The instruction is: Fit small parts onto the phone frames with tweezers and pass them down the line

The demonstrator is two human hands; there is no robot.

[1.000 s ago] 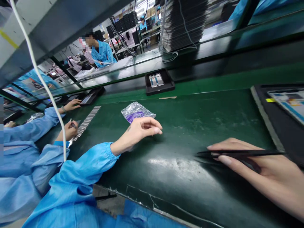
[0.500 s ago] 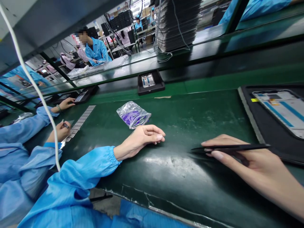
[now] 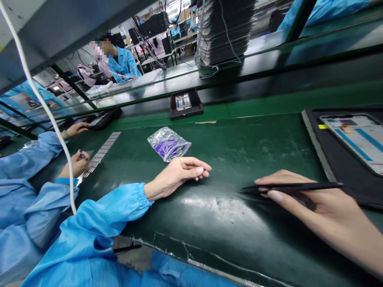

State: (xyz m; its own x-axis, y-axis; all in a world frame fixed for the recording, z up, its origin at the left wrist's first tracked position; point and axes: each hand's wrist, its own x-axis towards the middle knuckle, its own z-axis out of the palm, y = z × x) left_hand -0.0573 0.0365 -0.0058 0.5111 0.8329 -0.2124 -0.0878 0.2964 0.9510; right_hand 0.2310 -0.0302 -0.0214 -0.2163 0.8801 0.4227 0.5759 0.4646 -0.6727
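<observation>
My left hand [image 3: 187,172] is closed in a pinch above the green work surface [image 3: 227,147]. A small bit of purple shows at its fingertips; its shape is mostly hidden. Just behind this hand lies a clear plastic bag [image 3: 169,144] of small purple pieces. Black tweezers [image 3: 299,186] are held in my right hand [image 3: 317,211], with their points aimed left toward my left hand. Beyond my right hand, a black tray [image 3: 338,155] carries a device frame [image 3: 356,137] with blue strips and a yellow tab.
On the green belt at the back sits another black tray [image 3: 199,108] holding a similar frame. A strip of small labels [image 3: 103,153] lies at left, near a co-worker's hands [image 3: 78,161]. A white cable [image 3: 44,103] hangs at left. Stacked trays [image 3: 226,32] stand behind.
The far tray on the belt has shifted slightly left. At left, a co-worker's far hand and the tray beside it have moved left. My left fingertips have turned a little, showing the purple bit.
</observation>
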